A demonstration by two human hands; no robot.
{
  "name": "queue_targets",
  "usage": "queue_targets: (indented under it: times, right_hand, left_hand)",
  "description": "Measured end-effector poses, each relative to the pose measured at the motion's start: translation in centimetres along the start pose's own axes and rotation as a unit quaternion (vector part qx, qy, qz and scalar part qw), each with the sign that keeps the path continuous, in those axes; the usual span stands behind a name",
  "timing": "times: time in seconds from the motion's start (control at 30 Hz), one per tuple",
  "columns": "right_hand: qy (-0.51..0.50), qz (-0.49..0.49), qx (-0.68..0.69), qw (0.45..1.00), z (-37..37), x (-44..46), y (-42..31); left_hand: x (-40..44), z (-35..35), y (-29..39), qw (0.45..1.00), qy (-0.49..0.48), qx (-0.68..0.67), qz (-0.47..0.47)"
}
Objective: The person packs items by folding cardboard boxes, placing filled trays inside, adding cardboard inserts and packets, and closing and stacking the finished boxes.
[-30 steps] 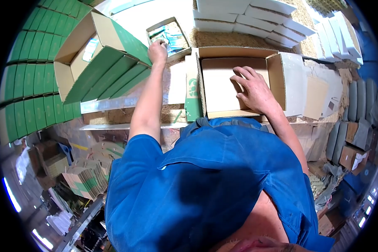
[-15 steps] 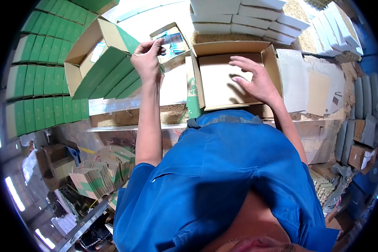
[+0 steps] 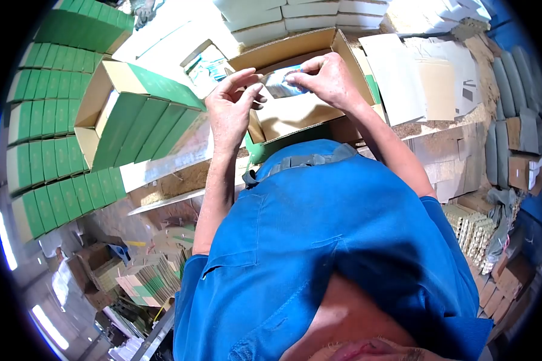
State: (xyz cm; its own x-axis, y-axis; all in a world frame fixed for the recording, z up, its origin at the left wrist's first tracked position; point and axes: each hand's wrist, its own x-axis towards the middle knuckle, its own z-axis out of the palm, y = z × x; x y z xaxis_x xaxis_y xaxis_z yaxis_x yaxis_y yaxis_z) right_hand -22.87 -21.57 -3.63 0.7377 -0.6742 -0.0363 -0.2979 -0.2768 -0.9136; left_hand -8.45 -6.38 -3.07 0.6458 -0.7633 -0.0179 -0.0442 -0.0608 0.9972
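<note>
My right hand (image 3: 334, 81) pinches a small clear and blue plastic packet (image 3: 280, 83) over the open cardboard box (image 3: 301, 120). At the packet's left end is my left hand (image 3: 232, 105), its thumb and fingers apart. The open box stands on the bench in front of my body, with a light flat bottom showing beneath the packet. To the left of it, a small tray (image 3: 208, 48) holds several blue and white packets.
An open green box (image 3: 99, 114) leans on several green boxes at left, before stacked green cartons (image 3: 54, 144). White blocks (image 3: 307, 21) line the back. Flat sheets (image 3: 436, 84) lie right. A co-worker's gloved hand (image 3: 143, 12) shows at the top left.
My left hand has moved right from near the tray to the box, and my right hand now grips the packet that my left hand held. The view has shifted and turned.
</note>
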Motion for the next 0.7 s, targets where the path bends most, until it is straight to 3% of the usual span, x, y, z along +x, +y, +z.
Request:
queue_targets:
  times: [0.2, 0.27, 0.3, 0.33, 0.37, 0.4, 0.47, 0.53, 0.57, 0.63, 0.67, 0.7]
  right_hand:
    - [-0.056, 0.088, -0.045, 0.994, 0.0, 0.9, 1.4]
    - [-0.042, 0.059, -0.183, 0.98, 0.4, 1.5, 3.7]
    - [0.036, -0.019, -0.347, 0.937, 0.3, 0.9, 4.8]
    - [0.017, 0.072, -0.412, 0.908, -0.7, 0.5, 2.5]
    - [0.09, 0.011, -0.374, 0.923, -1.4, 0.1, 2.7]
    - [0.162, -0.052, -0.333, 0.927, -2.6, -0.5, 3.1]
    - [0.18, -0.029, -0.206, 0.962, -5.4, -1.4, 2.8]
    - [0.216, -0.025, -0.091, 0.972, -8.1, -1.3, 5.3]
    - [0.164, 0.025, -0.027, 0.986, -9.6, -1.0, 7.6]
    - [0.071, 0.096, 0.12, 0.985, -9.8, -0.8, 11.2]
    - [0.031, 0.117, 0.2, 0.972, -9.0, -1.0, 13.2]
    - [-0.048, 0.201, 0.284, 0.936, -8.6, -0.4, 18.2]
  left_hand:
    - [-0.1, -1.2, -2.2, 0.993, 0.02, 0.1, 0.063]
    - [-0.3, -1.3, -2.9, 0.985, 0.044, 0.135, 0.099]
    - [-0.4, -1.1, -3.0, 0.979, 0.078, 0.127, 0.142]
    - [-0.6, -1.1, -3.0, 0.969, 0.112, 0.119, 0.184]
    - [-0.8, -1.5, -3.0, 0.944, 0.123, 0.217, 0.214]
    - [-0.7, -1.6, -3.3, 0.945, 0.124, 0.215, 0.212]
    - [-0.7, -1.9, -4.8, 0.976, 0.159, 0.027, 0.147]
    - [-0.4, -3.4, -8.4, 0.993, 0.052, -0.087, -0.057]
    - [-0.8, -3.3, -9.6, 0.992, 0.024, -0.022, -0.123]
    - [-1.9, -2.2, -11.4, 0.988, -0.007, -0.001, -0.154]
    - [-2.4, -1.6, -12.3, 0.992, -0.009, -0.046, -0.119]
    - [-2.1, -1.6, -13.0, 0.989, -0.017, -0.075, -0.127]
